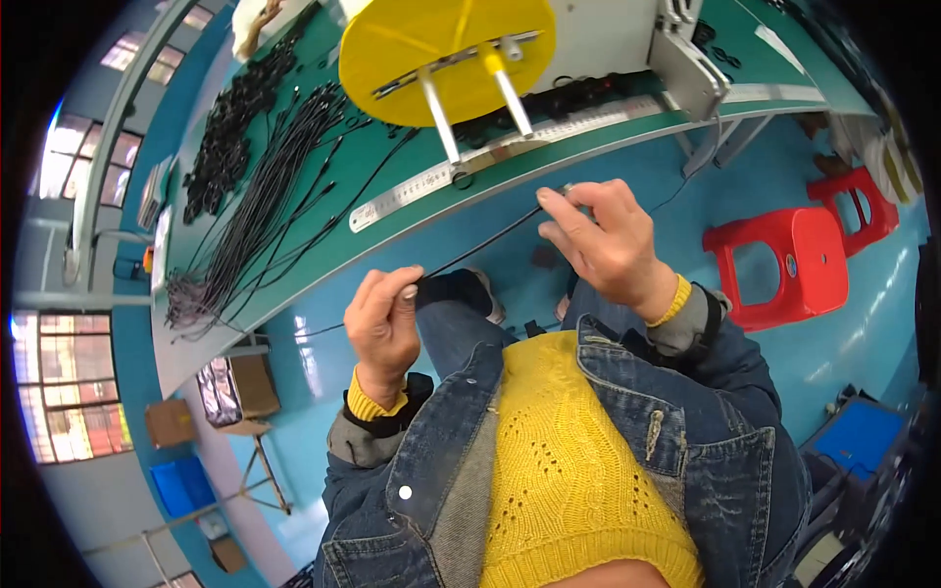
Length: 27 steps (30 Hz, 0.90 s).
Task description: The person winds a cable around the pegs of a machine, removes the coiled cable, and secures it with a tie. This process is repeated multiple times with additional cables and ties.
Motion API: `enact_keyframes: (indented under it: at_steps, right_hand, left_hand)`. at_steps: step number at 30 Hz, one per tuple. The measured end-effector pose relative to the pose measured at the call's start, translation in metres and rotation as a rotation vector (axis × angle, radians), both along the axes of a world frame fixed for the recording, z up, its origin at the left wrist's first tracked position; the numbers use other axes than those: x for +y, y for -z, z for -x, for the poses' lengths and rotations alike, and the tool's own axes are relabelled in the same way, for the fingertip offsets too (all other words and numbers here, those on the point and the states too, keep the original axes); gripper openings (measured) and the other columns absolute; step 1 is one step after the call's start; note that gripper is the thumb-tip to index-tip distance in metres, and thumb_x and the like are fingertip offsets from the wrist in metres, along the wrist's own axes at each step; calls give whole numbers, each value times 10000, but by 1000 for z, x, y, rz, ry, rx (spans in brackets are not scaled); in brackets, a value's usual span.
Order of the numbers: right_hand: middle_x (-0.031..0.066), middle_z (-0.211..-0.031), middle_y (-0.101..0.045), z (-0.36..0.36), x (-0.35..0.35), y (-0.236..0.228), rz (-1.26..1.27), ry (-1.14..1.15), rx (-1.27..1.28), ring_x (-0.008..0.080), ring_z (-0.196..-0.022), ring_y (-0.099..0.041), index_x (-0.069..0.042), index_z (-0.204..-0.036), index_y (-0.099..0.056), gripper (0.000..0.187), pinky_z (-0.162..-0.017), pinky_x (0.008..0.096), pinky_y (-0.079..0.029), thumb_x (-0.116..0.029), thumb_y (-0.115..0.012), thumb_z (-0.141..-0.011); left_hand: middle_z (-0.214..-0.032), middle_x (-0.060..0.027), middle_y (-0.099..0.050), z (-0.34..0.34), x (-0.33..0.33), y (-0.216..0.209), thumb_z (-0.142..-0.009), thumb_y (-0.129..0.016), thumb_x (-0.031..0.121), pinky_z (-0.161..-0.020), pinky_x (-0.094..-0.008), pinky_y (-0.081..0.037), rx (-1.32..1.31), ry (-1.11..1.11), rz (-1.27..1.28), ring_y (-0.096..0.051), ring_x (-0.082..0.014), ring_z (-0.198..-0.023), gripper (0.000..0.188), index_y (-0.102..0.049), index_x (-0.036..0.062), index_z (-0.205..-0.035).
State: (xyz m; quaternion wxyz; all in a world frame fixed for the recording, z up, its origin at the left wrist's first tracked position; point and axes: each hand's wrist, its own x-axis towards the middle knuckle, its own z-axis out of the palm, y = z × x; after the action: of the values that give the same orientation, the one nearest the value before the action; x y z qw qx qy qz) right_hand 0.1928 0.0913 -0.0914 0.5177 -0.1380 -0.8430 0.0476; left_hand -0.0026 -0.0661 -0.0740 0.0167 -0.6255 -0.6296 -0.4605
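Note:
A thin black cable is stretched at a slant between my hands, in front of the table edge. My left hand pinches it between thumb and fingers, and a loose length trails off to the left. Higher up and to the right, my right hand grips the other part near a small dark end at the fingertips. Just beyond the hands stands a yellow disc with two metal posts pointing toward me. Below the posts, a steel ruler runs along the green table.
A long bundle of black cables lies on the table's left, beside a heap of coiled black cables. A metal bracket stands right of the disc. Red stools are at the right; cardboard boxes sit at the lower left.

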Motion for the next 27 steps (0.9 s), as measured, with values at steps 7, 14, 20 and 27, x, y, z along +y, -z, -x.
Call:
enact_keyframes:
  at_steps: [7, 14, 20, 27]
  right_hand:
    - [85, -774, -549, -18, 48, -16, -135, 116, 111, 227, -621, -535, -44, -930, -636, 303, -519, 303, -436, 3, -696, -637]
    - [96, -714, -557, 33, 92, -26, 159, 133, 190, 262, -611, -549, -33, -851, -634, 161, -533, 324, -445, -50, -661, -693]
    - [110, -659, -563, 61, 125, -23, 252, 243, 178, 280, -607, -558, -31, -791, -641, 110, -555, 348, -450, -122, -641, -730]
    - [119, -721, -600, 45, 110, 1, 448, 193, 205, 282, -627, -579, -30, -791, -639, 105, -578, 338, -462, -121, -628, -740]
  left_hand:
    - [-670, -63, -540, -15, 45, -46, -794, -588, -9, -529, -220, -385, -110, 61, 95, -495, -118, -575, 137, -625, 3, -925]
    - [-684, -33, -584, -1, 130, -54, -798, -625, 44, -553, -193, -394, -208, 43, -56, -497, -76, -596, 136, -637, -23, -915]
    - [-725, -12, -615, 19, 165, -44, -811, -621, 49, -557, -179, -393, -319, 48, -82, -497, -42, -627, 137, -643, -27, -922]
    - [-729, -8, -612, 28, 162, -40, -810, -619, 37, -554, -173, -388, -351, 87, -117, -491, -42, -622, 139, -648, -15, -936]
